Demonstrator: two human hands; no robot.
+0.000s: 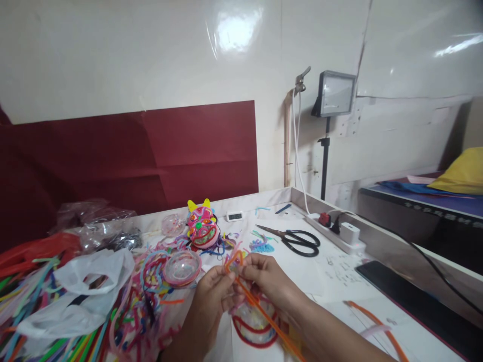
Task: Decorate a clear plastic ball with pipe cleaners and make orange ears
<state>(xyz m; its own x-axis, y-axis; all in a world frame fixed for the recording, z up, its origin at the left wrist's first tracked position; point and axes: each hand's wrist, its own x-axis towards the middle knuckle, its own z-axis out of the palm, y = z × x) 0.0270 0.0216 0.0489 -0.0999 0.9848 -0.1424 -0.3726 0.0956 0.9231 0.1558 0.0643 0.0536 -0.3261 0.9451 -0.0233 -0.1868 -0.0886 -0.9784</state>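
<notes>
My left hand [213, 301] and my right hand [269, 279] meet over the table, fingertips pinched around an orange pipe cleaner [269, 321]. Its upper end is bent into a small loop between the fingers, and a long tail runs down toward the lower edge of the view. Just beneath the hands lies a clear plastic piece edged with red and pink pipe cleaner [256, 339], partly covered by them. Beyond the hands stands a pink lion-head figure [202, 226] with yellow ears. Black-handled scissors [298, 240] lie to the right, with blades open.
Loose pipe cleaners [22, 314] and a white plastic bag [75, 301] cover the left side. A clear plastic bowl [182, 269] sits among coloured scraps. At right are a power strip [335, 236], a dark flat object [407, 306] and another orange pipe cleaner [379, 327].
</notes>
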